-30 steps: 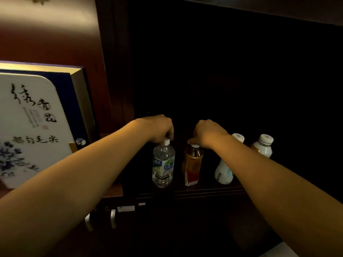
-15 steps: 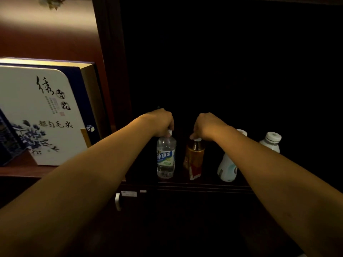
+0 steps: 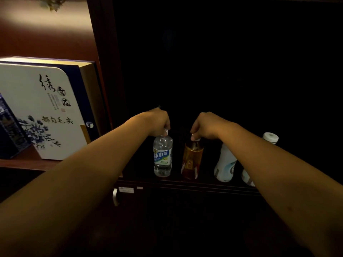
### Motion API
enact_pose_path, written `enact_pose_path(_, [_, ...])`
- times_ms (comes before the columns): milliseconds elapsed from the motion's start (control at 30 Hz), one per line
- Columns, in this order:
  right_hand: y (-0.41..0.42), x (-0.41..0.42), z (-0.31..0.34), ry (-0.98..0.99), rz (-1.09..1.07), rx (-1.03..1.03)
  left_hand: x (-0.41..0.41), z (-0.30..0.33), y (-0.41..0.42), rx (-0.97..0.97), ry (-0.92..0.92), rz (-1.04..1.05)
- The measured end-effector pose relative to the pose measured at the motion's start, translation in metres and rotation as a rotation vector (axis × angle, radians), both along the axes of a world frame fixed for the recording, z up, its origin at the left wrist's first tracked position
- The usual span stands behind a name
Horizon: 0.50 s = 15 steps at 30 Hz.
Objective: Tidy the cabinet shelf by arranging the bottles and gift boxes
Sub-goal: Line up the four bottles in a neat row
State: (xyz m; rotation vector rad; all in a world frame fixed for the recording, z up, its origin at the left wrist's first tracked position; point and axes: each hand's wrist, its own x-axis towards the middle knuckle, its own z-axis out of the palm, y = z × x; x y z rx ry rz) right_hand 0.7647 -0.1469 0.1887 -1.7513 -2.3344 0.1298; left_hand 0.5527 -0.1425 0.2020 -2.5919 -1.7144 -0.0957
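Both bare forearms extend forward from the lower corners of the view and converge toward the centre, palms facing down. The left hand (image 3: 160,121) is curled downward, its fingers (image 3: 166,131) pinched on the cap of a clear bottle (image 3: 163,157). The right hand (image 3: 205,125) is posed likewise, with fingers closed on the cap of an amber bottle (image 3: 192,158), the two hands level and near each other.

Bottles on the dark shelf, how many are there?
4, in a row: clear water bottle under the left hand, amber bottle under the right hand, then two white bottles. The dark may hide more.
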Motion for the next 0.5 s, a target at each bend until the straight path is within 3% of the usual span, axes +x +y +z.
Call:
enact_pose_path(300, [0.0,0.008,-0.002,0.008,0.05,-0.039,0.004,0.001,-0.004,0.008,0.052,0.021])
enact_pose_path(500, [-0.008,0.027,-0.001,0.135,0.071,-0.058,0.01,0.006,-0.01,0.025,0.179,0.039])
